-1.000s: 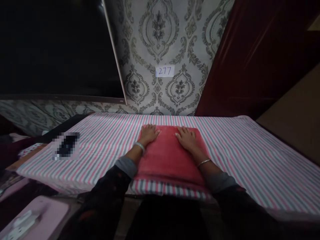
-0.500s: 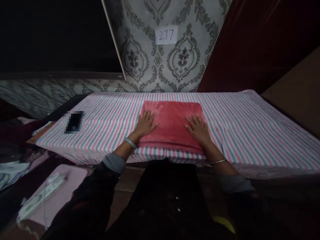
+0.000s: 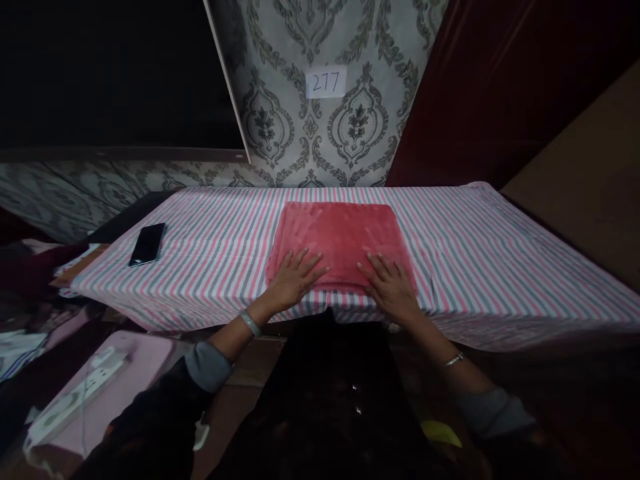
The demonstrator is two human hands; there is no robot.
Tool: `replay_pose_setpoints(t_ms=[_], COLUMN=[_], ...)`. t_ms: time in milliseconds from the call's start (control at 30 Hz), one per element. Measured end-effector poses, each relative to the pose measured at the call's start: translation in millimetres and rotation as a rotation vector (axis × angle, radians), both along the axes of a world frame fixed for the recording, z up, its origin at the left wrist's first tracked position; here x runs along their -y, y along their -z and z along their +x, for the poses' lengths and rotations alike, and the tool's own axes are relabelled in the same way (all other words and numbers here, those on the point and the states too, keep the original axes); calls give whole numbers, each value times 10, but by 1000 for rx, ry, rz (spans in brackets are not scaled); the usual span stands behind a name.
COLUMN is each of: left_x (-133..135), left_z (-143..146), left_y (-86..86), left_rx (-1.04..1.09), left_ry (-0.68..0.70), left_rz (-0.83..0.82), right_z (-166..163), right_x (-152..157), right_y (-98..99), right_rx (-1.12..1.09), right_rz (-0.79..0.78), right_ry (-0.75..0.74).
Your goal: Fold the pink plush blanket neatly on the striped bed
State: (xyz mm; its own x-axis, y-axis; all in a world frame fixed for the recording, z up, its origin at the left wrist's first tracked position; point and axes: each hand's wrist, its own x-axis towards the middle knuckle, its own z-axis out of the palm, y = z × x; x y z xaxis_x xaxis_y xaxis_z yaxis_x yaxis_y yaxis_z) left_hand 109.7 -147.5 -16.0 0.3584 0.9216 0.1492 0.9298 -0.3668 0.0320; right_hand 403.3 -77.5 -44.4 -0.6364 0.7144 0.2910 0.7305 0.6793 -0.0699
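A folded red cloth (image 3: 343, 233), soft like a towel or small blanket, lies flat in a rectangle near the front edge of the table. My left hand (image 3: 294, 277) rests on its near left part with the fingers spread. On the near right part lies my right hand (image 3: 390, 283), palm down and fingers apart. Neither hand grasps anything. Beneath the cloth is a pink, grey and white striped tablecloth (image 3: 480, 260).
To the left on the table lies a phone (image 3: 148, 244). A power strip (image 3: 77, 400) sits on a pink stool (image 3: 135, 353) at lower left. Behind are a large dark screen (image 3: 115, 73) and patterned wallpaper (image 3: 280, 120) bearing a paper marked 277 (image 3: 326, 82).
Both hands have slid toward me over the red cloth, from its middle to its near edge. The cloth still lies folded on the table, and the view has shifted slightly.
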Motion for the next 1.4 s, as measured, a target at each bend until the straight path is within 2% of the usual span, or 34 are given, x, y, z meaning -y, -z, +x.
replay_pose_setpoints(t_ms=[67, 167, 300, 433, 533, 667, 767, 900, 1067, 1167, 1267, 1400], left_x=[-11, 9, 83, 124, 126, 130, 147, 160, 170, 185, 159, 52], left_z=[-23, 0, 239, 493, 535, 495, 536, 700, 812, 800, 762, 706], left_y=[36, -20, -72, 106, 255, 285, 238, 253, 404, 397, 285, 195], left_rx=[-5, -24, -14, 22, 36, 45, 60, 72, 84, 81, 141, 205], left_ry=[-1, -11, -37, -62, -88, -76, -100, -70, -70, -68, -71, -140], left_rz=[12, 21, 86, 167, 211, 239, 266, 304, 328, 341, 379, 444], right_z=[-20, -51, -160, -284, -310, -283, -280, -417, -744, -892, -1007, -1115], right_x=[13, 55, 165, 256, 279, 269, 209, 32, -275, -480, -662, -783], right_y=[28, -10, -79, 40, 186, 231, 105, -179, -444, -582, -702, -673], right_rx=[-1, -12, -49, -42, -48, -91, -141, -179, 28, 114, 91, 98], right_rz=[24, 23, 84, 135, 163, 150, 79, -56, -250, -259, -233, -242], right_ry=[30, 52, 66, 20, -1, -2, -27, -125, -265, -231, -135, -216])
